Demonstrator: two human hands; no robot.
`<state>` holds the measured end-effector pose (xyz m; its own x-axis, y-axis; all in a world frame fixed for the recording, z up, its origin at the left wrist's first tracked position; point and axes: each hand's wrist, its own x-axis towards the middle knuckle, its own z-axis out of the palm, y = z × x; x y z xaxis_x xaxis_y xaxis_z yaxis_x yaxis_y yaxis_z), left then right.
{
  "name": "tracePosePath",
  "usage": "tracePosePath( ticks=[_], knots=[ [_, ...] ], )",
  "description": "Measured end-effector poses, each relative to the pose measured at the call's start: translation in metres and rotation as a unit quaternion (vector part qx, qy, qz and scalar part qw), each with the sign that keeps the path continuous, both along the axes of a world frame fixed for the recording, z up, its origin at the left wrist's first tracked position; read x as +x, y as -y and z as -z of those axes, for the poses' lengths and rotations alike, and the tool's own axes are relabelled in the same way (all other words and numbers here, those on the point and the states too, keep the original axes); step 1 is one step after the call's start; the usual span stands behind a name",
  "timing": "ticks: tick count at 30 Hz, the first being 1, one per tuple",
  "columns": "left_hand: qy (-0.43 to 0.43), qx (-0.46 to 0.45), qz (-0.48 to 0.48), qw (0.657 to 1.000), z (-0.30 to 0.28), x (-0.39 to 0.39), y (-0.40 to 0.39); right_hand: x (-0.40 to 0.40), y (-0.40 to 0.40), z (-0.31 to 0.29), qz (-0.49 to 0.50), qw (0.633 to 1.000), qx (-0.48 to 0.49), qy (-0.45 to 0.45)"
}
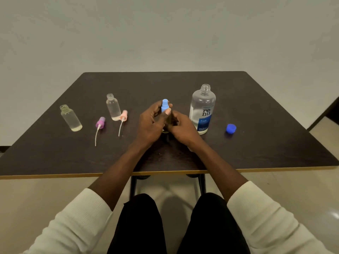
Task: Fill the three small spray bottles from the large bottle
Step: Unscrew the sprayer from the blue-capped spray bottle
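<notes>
My left hand (150,123) pinches the blue spray cap (165,105); my right hand (180,128) grips the light, slippery small bottle (165,130) beside the large bottle (202,110).

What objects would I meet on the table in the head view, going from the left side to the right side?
Left small bottle → purple spray top → second small bottle → pink spray top → blue-topped bottle held by left hand and right hand → large bottle → blue cap.
</notes>
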<state>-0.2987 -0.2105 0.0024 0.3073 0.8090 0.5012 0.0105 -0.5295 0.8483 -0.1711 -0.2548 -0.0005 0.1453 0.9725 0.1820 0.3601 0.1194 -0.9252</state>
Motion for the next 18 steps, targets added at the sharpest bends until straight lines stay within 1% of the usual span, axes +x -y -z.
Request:
tracePosePath(
  ticks=[3,5,12,18],
  knots=[
    [0.011,-0.016,-0.002,1.0,-0.004,-0.002,0.001,0.0,0.001,-0.001,-0.019,0.999,-0.011,-0.027],
    [0.015,-0.021,0.001,1.0,-0.005,-0.003,0.003,-0.001,0.002,-0.001,-0.013,1.0,-0.003,-0.022],
    [0.02,-0.011,-0.041,0.999,-0.009,-0.002,0.01,-0.004,0.005,-0.003,0.034,0.999,0.003,0.032],
    [0.058,-0.034,-0.082,0.994,-0.015,0.002,0.018,-0.006,0.006,-0.001,0.096,0.992,0.037,0.08]
  ],
)
